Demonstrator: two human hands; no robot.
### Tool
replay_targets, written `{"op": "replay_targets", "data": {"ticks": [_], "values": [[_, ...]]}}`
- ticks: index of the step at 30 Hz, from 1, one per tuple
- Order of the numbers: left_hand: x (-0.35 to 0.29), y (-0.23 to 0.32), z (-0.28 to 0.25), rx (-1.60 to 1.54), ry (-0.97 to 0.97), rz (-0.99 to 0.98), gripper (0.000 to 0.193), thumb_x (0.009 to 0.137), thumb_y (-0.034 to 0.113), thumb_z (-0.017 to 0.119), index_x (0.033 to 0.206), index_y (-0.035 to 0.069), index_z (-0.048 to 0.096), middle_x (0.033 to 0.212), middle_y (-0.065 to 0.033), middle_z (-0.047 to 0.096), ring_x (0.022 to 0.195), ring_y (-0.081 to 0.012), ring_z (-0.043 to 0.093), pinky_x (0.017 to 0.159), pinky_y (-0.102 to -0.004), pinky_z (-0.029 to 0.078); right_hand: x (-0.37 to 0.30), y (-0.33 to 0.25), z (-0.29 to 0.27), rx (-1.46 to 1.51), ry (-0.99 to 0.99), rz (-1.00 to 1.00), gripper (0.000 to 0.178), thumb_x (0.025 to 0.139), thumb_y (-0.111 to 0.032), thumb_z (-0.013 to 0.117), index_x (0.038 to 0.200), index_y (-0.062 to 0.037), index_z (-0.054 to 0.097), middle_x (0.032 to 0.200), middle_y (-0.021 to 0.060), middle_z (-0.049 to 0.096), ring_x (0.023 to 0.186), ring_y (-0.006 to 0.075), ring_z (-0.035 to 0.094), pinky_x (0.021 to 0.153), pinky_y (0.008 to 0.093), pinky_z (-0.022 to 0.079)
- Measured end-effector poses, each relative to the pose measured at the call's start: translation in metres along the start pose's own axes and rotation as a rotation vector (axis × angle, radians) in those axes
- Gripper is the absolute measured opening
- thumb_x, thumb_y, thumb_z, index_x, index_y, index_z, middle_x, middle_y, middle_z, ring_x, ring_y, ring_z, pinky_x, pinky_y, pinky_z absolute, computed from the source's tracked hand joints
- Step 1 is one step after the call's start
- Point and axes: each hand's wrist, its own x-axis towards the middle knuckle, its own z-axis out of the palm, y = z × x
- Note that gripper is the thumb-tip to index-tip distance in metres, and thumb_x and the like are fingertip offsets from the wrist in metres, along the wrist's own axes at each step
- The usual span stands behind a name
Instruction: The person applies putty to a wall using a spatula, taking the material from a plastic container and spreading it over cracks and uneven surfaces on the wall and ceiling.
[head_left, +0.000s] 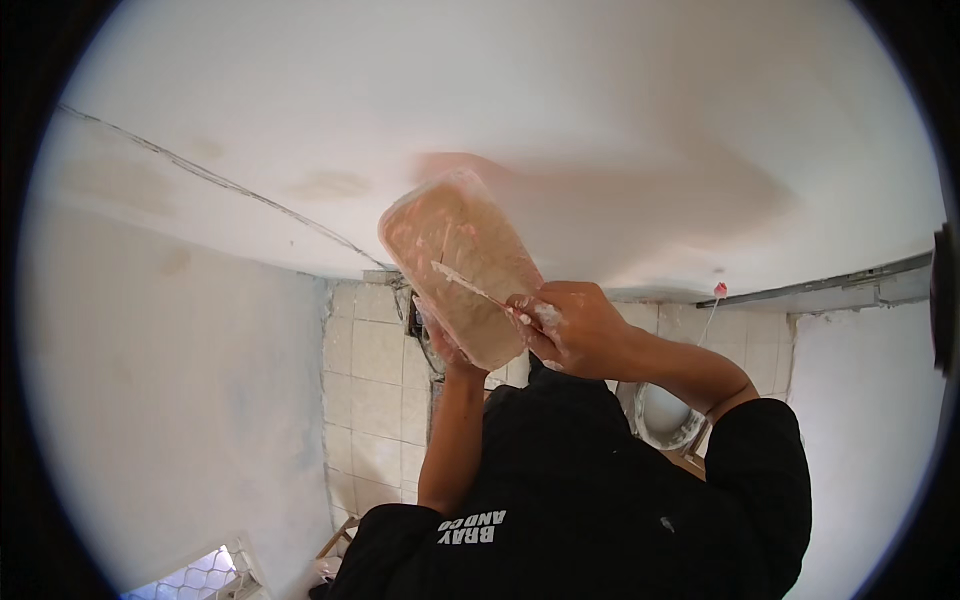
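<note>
Stretching above and beyond the board, a broad white wall (pixel 620 90) carries faint brownish smears and a soft shadow to the board's right. A second pale wall (pixel 170 350) stands well to the board's left. Below the board lies a floor of cream tiles (pixel 375 400), partly covered by the person's black shirt (pixel 610 490), nearer the body than the board. The board (pixel 465 245) itself, pinkish and rounded at the corners, is tilted in front of the wall, its face coated with beige plaster. Down to the board's right sits a round pale bucket (pixel 665 415), well apart from it. At the board's lower right edge, the right hand (pixel 560 325), spotted with white, is closed around the handle of a knife. The left hand (pixel 450 345) grasps the board at its lower left edge, so the board lies between and ahead of both hands; some fingers are hidden. Smallest is the thin knife (pixel 470 284), its plaster-smeared blade reaching over the board's face.
</note>
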Motion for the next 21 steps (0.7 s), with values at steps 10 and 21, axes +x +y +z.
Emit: {"op": "replay_targets", "data": {"ticks": [10,21], "values": [[-0.019,0.015,0.001,-0.212,-0.127,0.058,0.067,0.087,0.052,0.036,0.136,0.008,0.026,0.133,-0.012,0.037,0.117,-0.0295,0.042,0.096,-0.044,0.037,0.03,-0.005,0.014,-0.02,0.043,0.012,0.016,0.071,-0.002,0.064,0.086,0.0,0.06,0.06,0.0066,0.05,0.05,0.0211,0.051,0.045,0.0315,0.042],[0.009,0.058,-0.056,-0.279,-0.151,0.014,0.067,0.088,0.055,0.035,0.136,0.009,0.026,0.131,-0.0106,0.039,0.115,-0.0261,0.044,0.096,-0.0406,0.038,0.071,-0.017,0.062,-0.068,-0.023,0.027,0.012,0.077,-0.008,0.057,0.083,0.0024,0.06,0.071,0.0119,0.06,0.059,0.0256,0.057,0.054,0.035,0.047]]}}
